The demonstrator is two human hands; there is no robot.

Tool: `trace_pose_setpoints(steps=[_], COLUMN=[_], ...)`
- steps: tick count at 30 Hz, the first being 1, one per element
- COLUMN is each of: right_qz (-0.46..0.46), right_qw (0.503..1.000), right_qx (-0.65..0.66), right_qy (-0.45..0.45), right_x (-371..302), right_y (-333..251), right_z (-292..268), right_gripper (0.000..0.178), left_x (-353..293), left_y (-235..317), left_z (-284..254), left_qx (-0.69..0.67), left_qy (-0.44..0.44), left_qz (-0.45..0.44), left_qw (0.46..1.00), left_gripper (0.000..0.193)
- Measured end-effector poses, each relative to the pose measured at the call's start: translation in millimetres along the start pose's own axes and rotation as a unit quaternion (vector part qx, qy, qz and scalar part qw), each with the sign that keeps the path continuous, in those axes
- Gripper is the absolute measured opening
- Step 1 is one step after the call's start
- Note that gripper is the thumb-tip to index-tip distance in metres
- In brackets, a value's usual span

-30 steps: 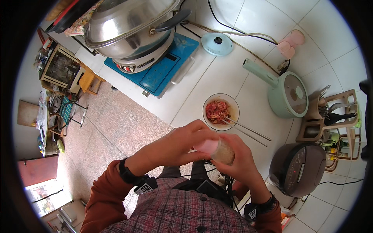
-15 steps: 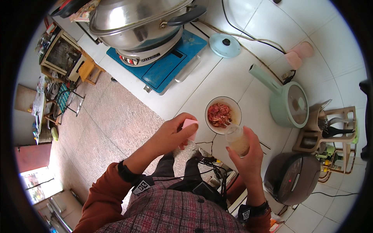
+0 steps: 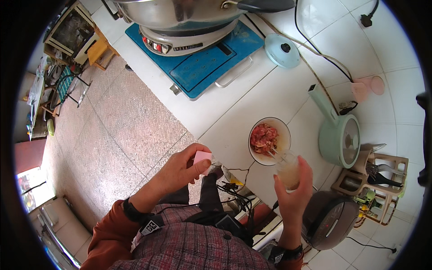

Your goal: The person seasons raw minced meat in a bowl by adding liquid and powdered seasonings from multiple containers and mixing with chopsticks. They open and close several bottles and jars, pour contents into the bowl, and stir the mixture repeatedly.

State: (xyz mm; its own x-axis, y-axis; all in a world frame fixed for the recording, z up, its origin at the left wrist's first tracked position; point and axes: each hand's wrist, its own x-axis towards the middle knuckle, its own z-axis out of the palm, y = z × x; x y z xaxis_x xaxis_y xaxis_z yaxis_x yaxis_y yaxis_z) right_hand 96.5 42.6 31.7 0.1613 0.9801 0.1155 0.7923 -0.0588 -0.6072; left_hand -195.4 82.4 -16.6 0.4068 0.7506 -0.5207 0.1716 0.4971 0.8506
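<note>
My left hand (image 3: 177, 167) is closed round a small pink square-sided lid (image 3: 202, 157), held out over the counter's front edge. In my right hand (image 3: 298, 193) is a clear jar (image 3: 288, 172) partly filled with pale grains. The jar is tilted, its mouth toward a white bowl (image 3: 285, 135) with a dark rim, close by its near right side. Pieces of raw red meat (image 3: 264, 137) lie in the bowl. Thin sticks, perhaps chopsticks, reach into the meat and pass partly behind the jar and my hand.
A large steel electric pot (image 3: 180, 15) stands on a blue hob (image 3: 198, 74). Nearby lie a pale blue lid (image 3: 282, 51), a green saucepan (image 3: 330, 139), a utensil rack (image 3: 348, 182) and a dark rice cooker (image 3: 328, 220). Cables (image 3: 243, 193) hang before my waist.
The view has shifted, so the bowl, pot and hob sit differently in the picture. Both hands keep their hold; the jar remains tilted beside the bowl.
</note>
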Motion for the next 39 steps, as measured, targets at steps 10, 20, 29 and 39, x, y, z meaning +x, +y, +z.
trace_pose_setpoints(steps=[10,20,29,39], right_qz=[0.012,-0.004,-0.013,0.018], right_qw=[1.000,0.997,0.997,0.997], right_qx=[-0.021,-0.071,-0.070,-0.071], right_qy=[-0.001,-0.016,-0.013,-0.027], right_x=[9,13,8,10], right_y=[8,7,4,11], right_z=[4,1,-2,2], right_gripper=[0.065,0.066,0.065,0.066], left_x=[7,11,14,17], left_y=[-5,-13,-15,-16], left_z=[-8,-6,-5,-9], left_qx=[-0.007,0.014,0.035,0.013], left_qy=[0.003,0.006,0.011,0.015], left_qz=[-0.013,-0.007,0.004,-0.029], left_qw=[1.000,1.000,0.999,0.999], left_gripper=[0.043,0.043,0.042,0.040])
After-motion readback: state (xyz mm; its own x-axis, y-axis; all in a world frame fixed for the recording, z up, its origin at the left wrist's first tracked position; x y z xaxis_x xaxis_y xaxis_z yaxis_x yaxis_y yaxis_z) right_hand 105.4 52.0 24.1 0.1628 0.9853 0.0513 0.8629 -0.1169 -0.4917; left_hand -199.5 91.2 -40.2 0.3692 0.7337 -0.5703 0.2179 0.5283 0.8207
